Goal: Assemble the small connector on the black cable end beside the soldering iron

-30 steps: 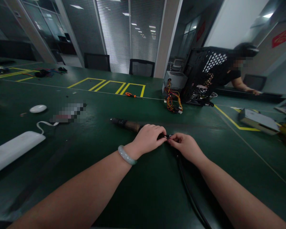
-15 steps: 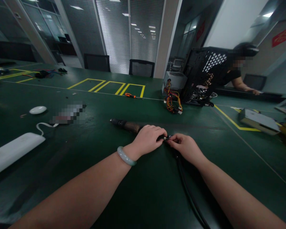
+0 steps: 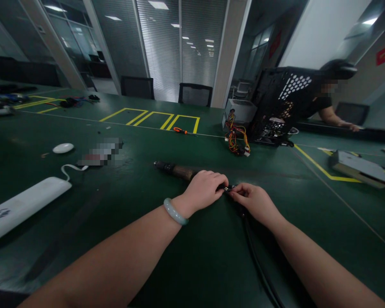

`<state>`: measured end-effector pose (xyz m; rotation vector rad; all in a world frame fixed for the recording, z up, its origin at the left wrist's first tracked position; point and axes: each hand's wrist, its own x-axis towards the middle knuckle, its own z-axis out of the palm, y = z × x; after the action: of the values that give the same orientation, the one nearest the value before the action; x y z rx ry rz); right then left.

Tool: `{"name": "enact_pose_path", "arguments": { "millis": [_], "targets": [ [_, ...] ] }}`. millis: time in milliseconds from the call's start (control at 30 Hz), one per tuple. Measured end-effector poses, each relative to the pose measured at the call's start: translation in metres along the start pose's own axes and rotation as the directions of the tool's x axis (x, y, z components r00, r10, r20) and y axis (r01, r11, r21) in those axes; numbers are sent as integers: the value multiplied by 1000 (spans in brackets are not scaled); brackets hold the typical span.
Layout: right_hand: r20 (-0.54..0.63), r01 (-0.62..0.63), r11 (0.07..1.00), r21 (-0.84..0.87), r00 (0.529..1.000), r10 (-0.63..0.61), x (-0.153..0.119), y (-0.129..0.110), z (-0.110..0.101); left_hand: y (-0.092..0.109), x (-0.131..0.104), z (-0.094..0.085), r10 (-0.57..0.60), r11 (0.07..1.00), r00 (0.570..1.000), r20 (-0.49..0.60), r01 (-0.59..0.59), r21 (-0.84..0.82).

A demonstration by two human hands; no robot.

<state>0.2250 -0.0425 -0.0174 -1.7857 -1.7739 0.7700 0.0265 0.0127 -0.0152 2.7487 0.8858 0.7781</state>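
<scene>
On the green table lies a slim inline electric screwdriver (image 3: 182,172), dark with a brownish middle and a narrow tip pointing left. My left hand (image 3: 207,190), a pale bangle on its wrist, is wrapped over the tool's rear end and hides it. Close against it, my right hand (image 3: 248,196) pinches a small dark piece with a shiny silvery bit (image 3: 226,188) between thumb and fingers; it looks like a cable connector, though fingers cover most of it. A black cable (image 3: 255,252) runs from beneath my right hand toward the near edge of the view.
An orange-handled screwdriver (image 3: 180,130) lies beyond my hands. Farther right stand a power supply (image 3: 244,109) with coloured wires and a black computer case (image 3: 269,98), a person behind it. A metal box (image 3: 359,167) lies right; a white power bar (image 3: 28,205) and white oval object (image 3: 63,148) lie left.
The view has shifted a little, so the table's contents sit slightly farther right. Both hands keep the same grip, close together at the tool's rear end.
</scene>
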Motion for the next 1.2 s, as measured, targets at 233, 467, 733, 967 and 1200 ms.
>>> {"name": "enact_pose_path", "arguments": {
  "millis": [233, 467, 733, 967, 1200],
  "targets": [
    [0, -1, 1000, -3, 1000, 1, 1, 3, 0, -2, -1, 1, -3, 1000, 1000, 0, 3, 3],
    [-4, 7, 1000, -26, 1000, -7, 1, 2, 1, -1, -2, 0, 6, 1000, 1000, -3, -6, 7],
    [13, 19, 999, -41, 1000, -19, 1, 1, 1, -2, -1, 3, -7, 1000, 1000, 0, 7, 6],
    [33, 44, 998, -32, 999, -43, 0, 1, 1, -3, 0, 0, 40, 999, 999, 34, -41, 26],
    [19, 35, 999, -18, 999, -34, -1, -1, 1, -2, 0, 2, 9, 999, 1000, 18, -10, 38]
  ]
}}
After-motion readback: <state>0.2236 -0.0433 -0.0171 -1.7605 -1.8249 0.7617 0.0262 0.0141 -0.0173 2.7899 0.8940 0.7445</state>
